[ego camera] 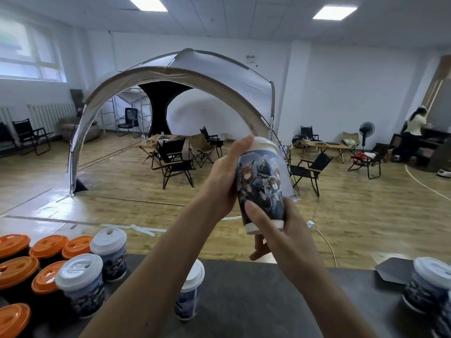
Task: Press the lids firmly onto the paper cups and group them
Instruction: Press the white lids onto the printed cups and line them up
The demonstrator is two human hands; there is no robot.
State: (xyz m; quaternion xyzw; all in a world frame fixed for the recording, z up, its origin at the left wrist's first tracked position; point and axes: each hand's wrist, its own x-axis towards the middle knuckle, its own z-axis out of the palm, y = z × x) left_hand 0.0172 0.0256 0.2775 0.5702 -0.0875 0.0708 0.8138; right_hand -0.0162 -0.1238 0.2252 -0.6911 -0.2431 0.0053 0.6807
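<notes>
While the lid is judged to be at the pressing stage, item in hand: a tall paper cup point(262, 181) printed with blue-grey cartoon figures, capped by a white plastic lid point(264, 143), held raised and slightly tilted in front of the dark grey countertop point(268, 301).
Grip, left hand point(225, 176): wrapped round the upper cup wall, thumb laid against the lid rim.
Grip, right hand point(280, 230): curled round the base, thumb on the printed wall, fingers tucked beneath.
Handling, judged: light, probably empty; the thin wall is easily dented if squeezed mid-body; the printed surface may be slightly slippery.
Hold advised: base ring and rolled rim, the stiffest parts, with pressure spread round the lid edge.
Grouped stock, left: dark cups with orange lids point(48, 247), packed close, with white-lidded printed cups point(80, 272) just beside them.
Single cup point(190, 289): white-lidded, standing apart, partly hidden by the left forearm.
Stock, right: further white-lidded cups point(429, 281) at the frame edge, near a flat black sheet point(393, 269).
Open room: bare counter between the single cup and the right stock, suited for setting down.
Edge: the far counter edge lies near the held cup; depth cannot be told surely, and a slip there could reach the wooden floor point(122, 186).
</notes>
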